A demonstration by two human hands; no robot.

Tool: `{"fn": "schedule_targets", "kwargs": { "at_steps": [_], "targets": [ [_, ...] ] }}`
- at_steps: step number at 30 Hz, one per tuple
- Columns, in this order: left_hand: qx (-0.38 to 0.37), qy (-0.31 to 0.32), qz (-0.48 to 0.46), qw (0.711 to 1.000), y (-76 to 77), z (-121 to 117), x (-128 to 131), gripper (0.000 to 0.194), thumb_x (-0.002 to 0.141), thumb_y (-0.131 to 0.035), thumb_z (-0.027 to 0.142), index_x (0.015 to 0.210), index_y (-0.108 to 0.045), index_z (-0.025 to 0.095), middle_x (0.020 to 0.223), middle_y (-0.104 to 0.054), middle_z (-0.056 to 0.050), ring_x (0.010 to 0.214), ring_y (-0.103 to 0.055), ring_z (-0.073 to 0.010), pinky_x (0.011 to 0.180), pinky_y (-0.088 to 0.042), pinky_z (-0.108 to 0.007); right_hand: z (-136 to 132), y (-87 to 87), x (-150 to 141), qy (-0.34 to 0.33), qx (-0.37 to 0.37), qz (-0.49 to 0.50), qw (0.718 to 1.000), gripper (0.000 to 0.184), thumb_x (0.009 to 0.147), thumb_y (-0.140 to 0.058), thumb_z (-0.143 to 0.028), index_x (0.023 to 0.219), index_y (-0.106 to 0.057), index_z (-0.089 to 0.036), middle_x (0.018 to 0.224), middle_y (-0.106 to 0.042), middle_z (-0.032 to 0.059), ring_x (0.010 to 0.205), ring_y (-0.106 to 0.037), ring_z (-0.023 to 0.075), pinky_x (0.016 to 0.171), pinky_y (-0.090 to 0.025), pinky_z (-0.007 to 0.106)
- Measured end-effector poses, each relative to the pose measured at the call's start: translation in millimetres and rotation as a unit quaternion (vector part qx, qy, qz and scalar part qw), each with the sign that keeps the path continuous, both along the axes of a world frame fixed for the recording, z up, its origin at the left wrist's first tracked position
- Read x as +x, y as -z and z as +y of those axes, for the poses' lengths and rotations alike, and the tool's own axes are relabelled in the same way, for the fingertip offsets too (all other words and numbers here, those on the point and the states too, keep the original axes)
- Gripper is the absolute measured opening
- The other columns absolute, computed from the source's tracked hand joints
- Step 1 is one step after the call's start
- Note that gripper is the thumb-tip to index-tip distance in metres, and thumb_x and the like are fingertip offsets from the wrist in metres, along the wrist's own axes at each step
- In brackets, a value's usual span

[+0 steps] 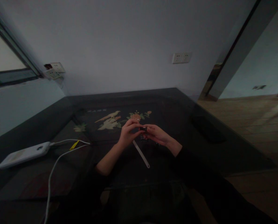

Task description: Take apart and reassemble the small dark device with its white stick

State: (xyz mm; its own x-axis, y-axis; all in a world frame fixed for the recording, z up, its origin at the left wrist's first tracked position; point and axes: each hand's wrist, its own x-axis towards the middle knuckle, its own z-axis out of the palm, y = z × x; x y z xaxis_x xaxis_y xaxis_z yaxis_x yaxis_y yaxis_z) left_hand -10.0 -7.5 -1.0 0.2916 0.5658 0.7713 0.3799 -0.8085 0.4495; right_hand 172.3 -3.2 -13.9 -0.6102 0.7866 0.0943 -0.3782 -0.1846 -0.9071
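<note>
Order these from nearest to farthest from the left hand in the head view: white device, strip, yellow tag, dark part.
1. Dark part: held by the left hand.
2. Strip: just toward the wearer.
3. Yellow tag: to the left.
4. White device: farther left.

Near the centre of the frame, the bare left hand (pixel 127 134) and the bare right hand (pixel 158 135) are facing each other, their bent fingers (pixel 134 126) pinching close together. The bare left forearm (pixel 109 158) is slanting up from a black fabric left sleeve (pixel 83 183) at lower left. A long black fabric right sleeve (pixel 206 180) is stretching from the lower right corner, ending near the bare right wrist (pixel 174 146).
</note>
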Motion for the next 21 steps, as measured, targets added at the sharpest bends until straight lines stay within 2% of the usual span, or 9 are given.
{"fn": "schedule_targets", "kwargs": {
  "at_steps": [14, 18, 21],
  "targets": [
    [-0.009, 0.015, -0.045, 0.999, 0.5, -1.3, 2.5, 0.016, 0.079, -0.069, 0.034, 0.082, -0.069, 0.018, 0.081, -0.058, -0.003, 0.076, -0.058, -0.0143, 0.070, -0.049, -0.029, -1.7, -0.8, -1.6, -0.013, -0.004, 0.010, 1.000, 0.047, 0.063, -0.080, -0.050, 0.091, -0.067, -0.014, 0.077, -0.063, 0.0022, 0.066, -0.056, 0.0114, 0.061, -0.044, 0.024],
    [-0.026, 0.003, -0.025, 0.999, 0.7, -1.3, 3.5, 0.017, 0.077, -0.071, 0.034, 0.085, -0.069, 0.019, 0.086, -0.060, -0.004, 0.080, -0.059, -0.0155, 0.074, -0.050, -0.031, -1.9, -1.9, -2.1, 0.009, -0.004, -0.012, 1.000, 0.047, 0.063, -0.080, -0.049, 0.093, -0.067, -0.015, 0.077, -0.063, 0.0014, 0.064, -0.056, 0.0111, 0.061, -0.044, 0.024],
    [-0.056, -0.011, -0.018, 0.998, 2.0, 0.5, 5.7, 0.025, 0.076, -0.072, 0.030, 0.098, -0.067, 0.020, 0.093, -0.062, -0.006, 0.087, -0.058, -0.0171, 0.075, -0.050, -0.030, 1.9, -5.7, 1.6, 0.055, -0.005, -0.024, 0.998, 0.045, 0.064, -0.079, -0.047, 0.094, -0.066, -0.016, 0.082, -0.064, 0.0020, 0.067, -0.057, 0.0109, 0.063, -0.045, 0.023]
  ]
}}
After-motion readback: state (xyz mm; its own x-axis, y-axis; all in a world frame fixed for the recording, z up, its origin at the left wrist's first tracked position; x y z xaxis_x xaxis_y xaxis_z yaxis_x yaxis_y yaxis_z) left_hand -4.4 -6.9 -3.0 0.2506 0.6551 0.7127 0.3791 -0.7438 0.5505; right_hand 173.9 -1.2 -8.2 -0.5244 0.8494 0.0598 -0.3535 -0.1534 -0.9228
